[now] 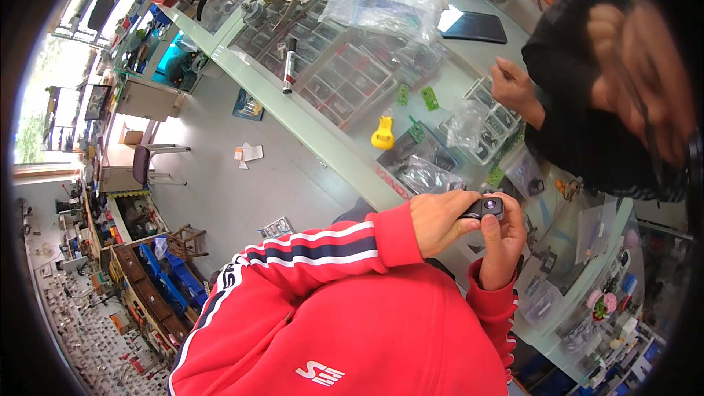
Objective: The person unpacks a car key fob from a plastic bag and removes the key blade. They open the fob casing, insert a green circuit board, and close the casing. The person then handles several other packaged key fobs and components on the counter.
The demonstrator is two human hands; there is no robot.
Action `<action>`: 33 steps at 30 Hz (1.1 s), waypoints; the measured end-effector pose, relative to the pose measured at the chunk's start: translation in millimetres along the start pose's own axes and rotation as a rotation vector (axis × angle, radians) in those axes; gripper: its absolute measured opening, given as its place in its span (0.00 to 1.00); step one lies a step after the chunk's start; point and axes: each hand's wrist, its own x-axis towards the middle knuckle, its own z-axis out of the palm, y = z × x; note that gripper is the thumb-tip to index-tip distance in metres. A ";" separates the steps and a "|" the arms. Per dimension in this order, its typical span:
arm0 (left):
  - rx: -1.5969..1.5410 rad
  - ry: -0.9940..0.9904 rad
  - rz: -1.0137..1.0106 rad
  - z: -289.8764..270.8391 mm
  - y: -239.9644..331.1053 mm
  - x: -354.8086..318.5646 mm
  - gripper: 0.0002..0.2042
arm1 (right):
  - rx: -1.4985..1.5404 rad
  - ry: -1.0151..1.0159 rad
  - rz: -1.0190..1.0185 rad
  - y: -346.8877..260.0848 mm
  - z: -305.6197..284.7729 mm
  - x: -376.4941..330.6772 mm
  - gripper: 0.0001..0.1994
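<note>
A small black device with a round lens-like spot (490, 208) is held between my two hands, above the near edge of the glass counter. My left hand (442, 221) is closed on its left end, and its fingertips are partly hidden behind the device. From the right, my right hand (506, 238) grips the other end, with the thumb pressed against the lower edge. Red sleeves with striped cuffs cover both my forearms. Just beyond my hands, clear plastic bags (429, 174) lie on the counter.
On the glass counter (308, 148) are a yellow tool-like piece (382, 133), a green circuit board (430, 98), a marker (290, 66), a compartment box (341, 88) and a dark phone (475, 28). Across it stands a person in black (565, 51), one hand (517, 89) near a parts tray.
</note>
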 end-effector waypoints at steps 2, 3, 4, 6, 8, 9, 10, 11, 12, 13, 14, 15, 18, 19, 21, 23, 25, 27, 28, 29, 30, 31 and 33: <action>0.005 -0.002 -0.015 -24.5 -6.8 -2.4 0.17 | -0.009 -0.001 0.048 -0.4 23.1 10.8 0.13; 0.017 -0.028 -0.032 -36.3 -10.4 -3.5 0.17 | 0.001 -0.005 0.093 -1.7 33.7 15.2 0.12; 0.028 -0.066 -0.061 -47.4 -14.1 -5.3 0.17 | -0.005 -0.012 0.105 -2.6 44.2 20.2 0.12; 0.031 -0.116 -0.067 -66.4 -22.4 -7.4 0.16 | -0.025 -0.018 0.130 -4.3 63.0 28.4 0.11; 0.017 -0.157 -0.035 -84.4 -32.8 -8.0 0.15 | -0.060 0.014 0.113 -4.6 79.7 33.9 0.10; 0.059 -0.115 0.047 -96.3 -40.8 -6.4 0.14 | -0.076 0.044 0.112 -4.4 86.4 35.8 0.09; 0.094 -0.075 0.130 -110.2 -51.3 -1.8 0.12 | -0.093 0.075 0.108 -4.1 91.3 37.7 0.09; 0.196 0.104 0.171 -123.9 -63.0 6.0 0.11 | -0.108 0.135 0.079 -1.7 96.9 40.3 0.10; 0.297 0.329 0.263 -138.7 -77.1 17.3 0.10 | -0.091 0.146 0.080 -0.8 99.9 42.0 0.10; 0.523 0.373 0.215 -158.9 -94.9 32.1 0.08 | -0.076 0.154 0.089 -0.4 101.5 42.5 0.10; 0.754 0.451 0.193 -178.2 -112.7 47.1 0.07 | -0.058 0.169 0.091 0.3 102.9 42.4 0.10; 0.890 0.397 0.051 -191.3 -129.4 60.3 0.09 | -0.071 0.182 0.097 1.5 104.3 41.8 0.11; 1.127 0.287 -0.106 -211.5 -173.5 93.1 0.17 | -0.124 0.196 0.098 3.4 105.6 37.7 0.11; 1.179 0.246 -0.115 -213.2 -184.0 100.9 0.19 | -0.122 0.197 0.083 4.2 105.4 37.0 0.11; 1.148 0.288 -0.093 -212.5 -197.5 113.5 0.23 | -0.144 0.255 0.098 3.5 103.0 35.2 0.11; 1.060 0.314 -0.102 -208.4 -202.4 122.4 0.26 | -0.111 0.286 0.107 3.6 100.5 34.0 0.11; 0.923 0.367 -0.120 -207.3 -201.4 132.8 0.28 | -0.119 0.307 0.125 5.3 98.3 33.9 0.11; 0.828 0.490 -0.045 -208.4 -197.4 143.8 0.29 | -0.130 0.313 0.127 8.6 97.6 34.9 0.11; 0.784 0.560 0.000 -210.0 -194.8 150.0 0.29 | -0.144 0.307 0.132 9.5 96.9 35.8 0.11; 0.810 0.612 0.096 -212.4 -191.8 156.5 0.31 | -0.152 0.299 0.138 10.3 96.6 36.6 0.11; 0.796 0.648 0.120 -213.1 -188.1 164.5 0.31 | -0.154 0.286 0.142 10.7 95.9 37.9 0.12; 0.783 0.686 0.143 -213.4 -183.8 173.3 0.31 | -0.151 0.295 0.151 11.0 95.2 39.5 0.12; 0.694 0.805 0.196 -214.0 -174.8 193.9 0.31 | -0.163 0.281 0.159 10.4 93.2 42.6 0.12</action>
